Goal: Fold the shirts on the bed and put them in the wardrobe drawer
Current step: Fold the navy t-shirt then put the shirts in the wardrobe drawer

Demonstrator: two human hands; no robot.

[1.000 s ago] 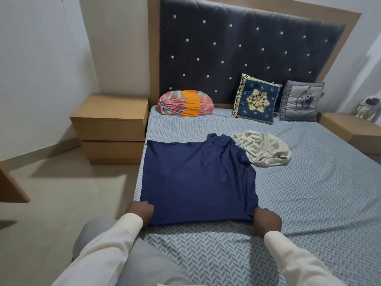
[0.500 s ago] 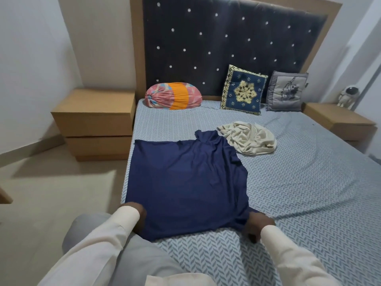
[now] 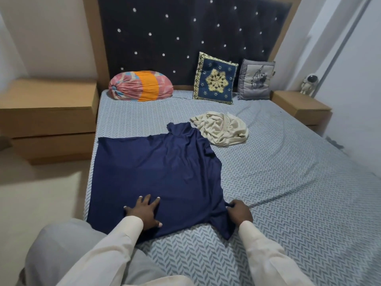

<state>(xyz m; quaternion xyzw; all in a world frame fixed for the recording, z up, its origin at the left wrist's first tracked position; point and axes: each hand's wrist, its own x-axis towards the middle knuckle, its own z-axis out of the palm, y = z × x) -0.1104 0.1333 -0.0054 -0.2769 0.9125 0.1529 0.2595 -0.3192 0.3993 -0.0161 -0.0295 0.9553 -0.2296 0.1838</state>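
A navy blue shirt [image 3: 156, 174] lies spread flat on the left side of the bed [image 3: 288, 182], its collar pointing toward the headboard. My left hand [image 3: 144, 213] rests flat on the shirt's near hem with fingers spread. My right hand [image 3: 239, 211] grips the shirt's near right corner, fingers curled into the cloth. A crumpled cream shirt [image 3: 222, 129] sits just beyond the blue one, toward the middle of the bed. No wardrobe or drawer for the shirts is in view.
A pink and orange bolster [image 3: 140, 85], a blue patterned cushion [image 3: 215, 78] and a grey cushion [image 3: 255, 79] lean at the headboard. Wooden nightstands [image 3: 49, 112] [image 3: 301, 104] flank the bed; a small astronaut figure [image 3: 308, 83] stands on the right one. Floor lies left.
My left hand let go of the hem's left corner, moved right and now lies flat on the shirt. The right corner has been pulled toward me. The camera tilted closer.
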